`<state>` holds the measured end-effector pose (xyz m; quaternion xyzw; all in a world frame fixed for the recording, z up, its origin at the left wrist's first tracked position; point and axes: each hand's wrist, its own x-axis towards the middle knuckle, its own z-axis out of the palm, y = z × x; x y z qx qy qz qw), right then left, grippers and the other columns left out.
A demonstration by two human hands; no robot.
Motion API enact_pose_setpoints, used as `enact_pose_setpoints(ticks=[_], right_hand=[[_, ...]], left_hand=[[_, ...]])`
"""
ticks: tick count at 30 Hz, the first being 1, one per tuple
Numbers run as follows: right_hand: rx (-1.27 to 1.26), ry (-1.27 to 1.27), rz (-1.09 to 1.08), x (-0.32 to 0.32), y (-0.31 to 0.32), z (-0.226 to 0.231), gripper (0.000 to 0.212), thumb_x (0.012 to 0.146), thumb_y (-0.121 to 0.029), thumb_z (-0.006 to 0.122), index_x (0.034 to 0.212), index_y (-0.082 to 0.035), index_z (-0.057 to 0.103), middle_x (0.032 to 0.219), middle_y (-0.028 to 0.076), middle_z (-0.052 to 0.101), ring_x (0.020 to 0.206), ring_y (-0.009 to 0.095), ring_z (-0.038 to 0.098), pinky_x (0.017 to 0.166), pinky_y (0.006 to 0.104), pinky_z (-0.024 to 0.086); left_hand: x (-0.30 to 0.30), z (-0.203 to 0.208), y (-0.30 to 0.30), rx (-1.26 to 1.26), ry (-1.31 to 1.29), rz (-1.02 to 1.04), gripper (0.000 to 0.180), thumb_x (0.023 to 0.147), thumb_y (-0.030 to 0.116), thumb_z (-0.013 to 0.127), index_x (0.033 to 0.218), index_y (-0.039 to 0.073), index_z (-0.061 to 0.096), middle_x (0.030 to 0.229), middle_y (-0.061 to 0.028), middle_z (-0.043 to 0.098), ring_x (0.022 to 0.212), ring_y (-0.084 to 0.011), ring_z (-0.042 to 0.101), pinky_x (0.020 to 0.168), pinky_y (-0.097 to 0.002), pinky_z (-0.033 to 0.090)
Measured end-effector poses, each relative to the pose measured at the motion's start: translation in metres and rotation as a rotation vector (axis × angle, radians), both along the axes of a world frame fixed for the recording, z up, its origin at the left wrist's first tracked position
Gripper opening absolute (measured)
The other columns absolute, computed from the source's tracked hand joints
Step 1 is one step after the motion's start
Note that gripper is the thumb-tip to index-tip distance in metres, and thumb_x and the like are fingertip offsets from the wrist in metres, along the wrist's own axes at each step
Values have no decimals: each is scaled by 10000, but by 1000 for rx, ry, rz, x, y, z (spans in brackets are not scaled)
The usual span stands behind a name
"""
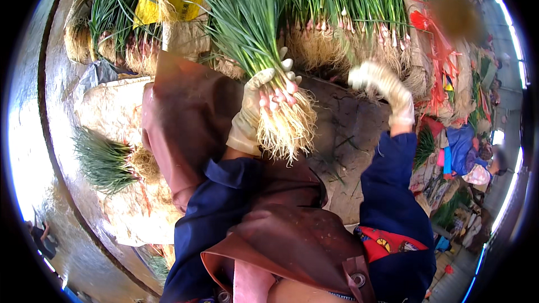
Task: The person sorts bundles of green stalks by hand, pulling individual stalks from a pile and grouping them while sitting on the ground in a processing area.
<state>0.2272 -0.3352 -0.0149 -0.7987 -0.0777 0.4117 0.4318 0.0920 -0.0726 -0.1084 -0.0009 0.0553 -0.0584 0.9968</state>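
My left hand (251,109), in a pale glove, is closed round a bunch of spring onions (286,118). The pinkish bulbs and stringy roots hang toward me, and the green leaves point away. To the right, my right hand (377,81), gloved too and smeared by motion, is at the roots of a large pile of spring onions (348,22). Its fingers do not show clearly, so whether it grips any stalks cannot be told.
More spring onions (143,56) lie at the far left by a yellow and black sack (174,3). A separate bunch (109,160) rests on pale sacking at the left. Red plastic strips (435,56) hang at the right. Beyond them sits another person (469,154).
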Motion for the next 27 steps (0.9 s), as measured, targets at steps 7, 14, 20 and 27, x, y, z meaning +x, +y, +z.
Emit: enact_pose_setpoints(ticks=[7, 14, 20, 27], right_hand=[[-475, -408, -78, 48, 48, -28, 351, 908, -410, 463, 876, -101, 628, 789, 25, 628, 664, 90, 543, 612, 277, 450], [-732, -420, -120, 125, 131, -45, 295, 881, -392, 572, 851, -105, 635, 636, 5, 507, 543, 82, 465, 462, 240, 382], [294, 61, 1, 17, 108, -41, 177, 856, -267, 635, 851, -91, 660, 804, 4, 656, 625, 103, 553, 640, 284, 453], [527, 329, -378, -22, 127, -89, 69, 882, -188, 594, 875, -140, 544, 643, -40, 504, 493, 37, 430, 426, 173, 328]], left_hand=[[4, -2, -4, -42, -51, -45, 584, 831, 135, 563, 1344, -25, 335, 1006, -85, 561, 953, -252, 561, 953, -409, 437], [0, 0, -2, 120, 165, 6, 496, 830, 182, 580, 1263, -23, 452, 1118, -185, 581, 929, -328, 606, 810, -418, 517], [6, -4, -4, 156, 130, -217, 509, 850, 225, 556, 1256, -59, 438, 826, -270, 621, 613, -351, 643, 498, -355, 550], [6, 0, -8, 286, 116, -223, 398, 841, 219, 550, 1150, -31, 532, 879, -205, 622, 691, -289, 637, 601, -367, 561]])
